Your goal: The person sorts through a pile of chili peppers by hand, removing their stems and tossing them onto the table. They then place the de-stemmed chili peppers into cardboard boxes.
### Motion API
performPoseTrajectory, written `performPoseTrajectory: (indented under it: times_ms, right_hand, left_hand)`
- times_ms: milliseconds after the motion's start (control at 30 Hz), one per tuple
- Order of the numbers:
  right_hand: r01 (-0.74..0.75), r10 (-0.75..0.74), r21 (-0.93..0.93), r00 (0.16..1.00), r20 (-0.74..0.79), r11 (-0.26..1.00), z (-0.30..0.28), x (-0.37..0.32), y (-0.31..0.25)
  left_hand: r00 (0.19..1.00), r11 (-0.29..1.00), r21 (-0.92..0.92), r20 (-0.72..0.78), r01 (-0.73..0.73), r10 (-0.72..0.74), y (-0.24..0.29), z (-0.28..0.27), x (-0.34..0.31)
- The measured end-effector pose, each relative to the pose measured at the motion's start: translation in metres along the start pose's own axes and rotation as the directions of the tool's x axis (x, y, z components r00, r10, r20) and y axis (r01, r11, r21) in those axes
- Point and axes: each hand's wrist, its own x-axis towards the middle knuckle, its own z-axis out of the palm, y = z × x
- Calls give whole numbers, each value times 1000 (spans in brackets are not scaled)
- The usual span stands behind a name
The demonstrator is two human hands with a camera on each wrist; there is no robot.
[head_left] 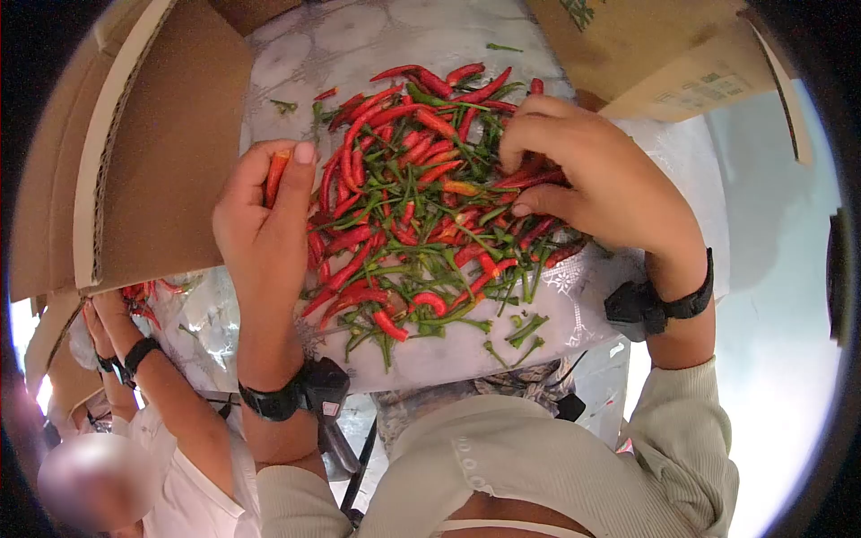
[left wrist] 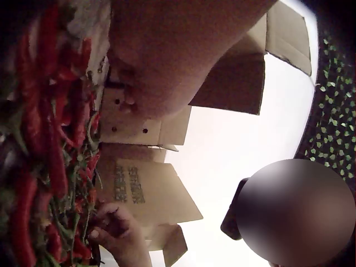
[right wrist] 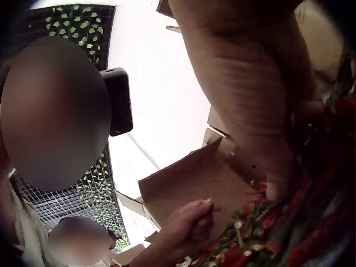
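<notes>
A heap of red chili peppers (head_left: 430,300) with green stems is spread over the patterned tablecloth. At its left side my left hand (head_left: 260,215) is raised, pinching one orange-red chili pepper (head_left: 277,179) between thumb and fingers. My right hand (head_left: 596,166) reaches into the heap's right side, fingers and thumb curled around red chili peppers (head_left: 541,177) partly hidden by the palm. In the left wrist view this right hand (left wrist: 119,236) shows low beside the heap. The left hand (right wrist: 186,228) appears beyond the stems in the right wrist view.
A cardboard box (head_left: 175,152) stands close by the left hand, another cardboard box (head_left: 673,58) behind the right. Loose green stems (head_left: 527,330) lie along the front of the tablecloth (head_left: 574,305). At lower left, another person's arm (head_left: 179,386) reaches toward more red chilies (head_left: 143,305).
</notes>
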Motion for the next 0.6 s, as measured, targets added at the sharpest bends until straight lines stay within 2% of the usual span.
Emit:
performPoseTrajectory:
  times_ms: [33,133,233,333,433,533,600]
  right_hand:
    - [-33,33,8,999,21,999,-2,1,-1]
    - [-168,173,234,985,-3,958,1,1,8]
    - [141,-142,-8,988,-64,990,3,-3,22]
    - [53,-52,-13,997,57,999,-4,-6,17]
    - [70,-81,-102,991,-103,992,-3,-4,19]
    - [-122,143,159,981,-131,980,-8,0,3]
    - [-112,142,194,978,-150,975,1,5,-3]
  left_hand:
    - [1000,998,-62,-3,23,-23,-1,0,0]
    - [997,989,-130,1,71,-71,3,1,-1]
    - [998,990,-125,18,62,-60,2,-1,-1]
    - [995,989,-106,38,98,-95,8,-3,-3]
    - [998,993,-112,37,49,-45,5,-2,-3]
    - [998,992,-113,42,58,-54,9,-3,-4]
    - [997,991,-115,47,72,-67,11,-3,-4]
